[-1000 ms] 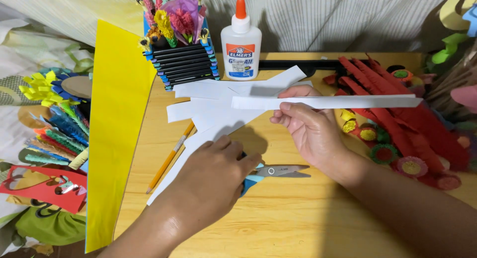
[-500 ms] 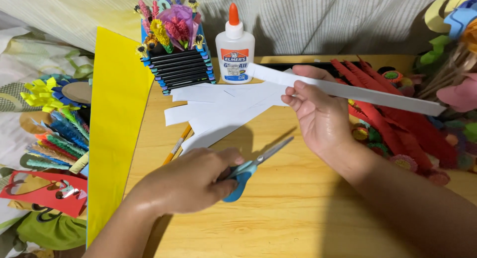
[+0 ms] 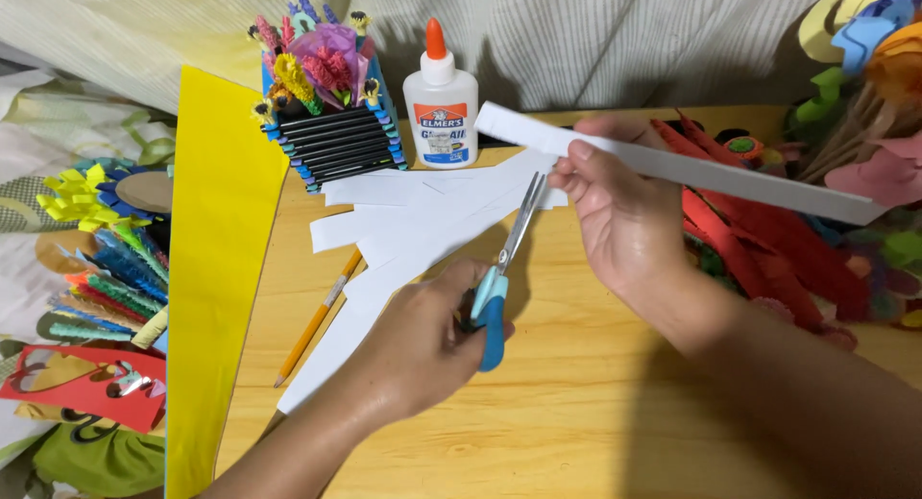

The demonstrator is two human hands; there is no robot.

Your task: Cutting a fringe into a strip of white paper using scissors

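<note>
Scissors (image 3: 504, 268) now raised toward strip (image 3: 672, 163).

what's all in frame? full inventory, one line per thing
paper strip: 1, white, held up above the table by the right hand
scissors: 1, blue handles, in the left hand, blades pointing up toward the strip
paper strips: several, white, lying fanned on the table
pencil: 1, orange, on the table left of the strips
glue bottle: 1, white with orange cap, upright at the table's back edge
holder: 1, black and blue, filled with paper flowers, left of the glue
yellow sheet: 1, along the table's left edge
red paper pieces: many, heaped on the right
table: 1, light wood
left hand: 1, gripping the scissors
right hand: 1, pinching the strip
</note>
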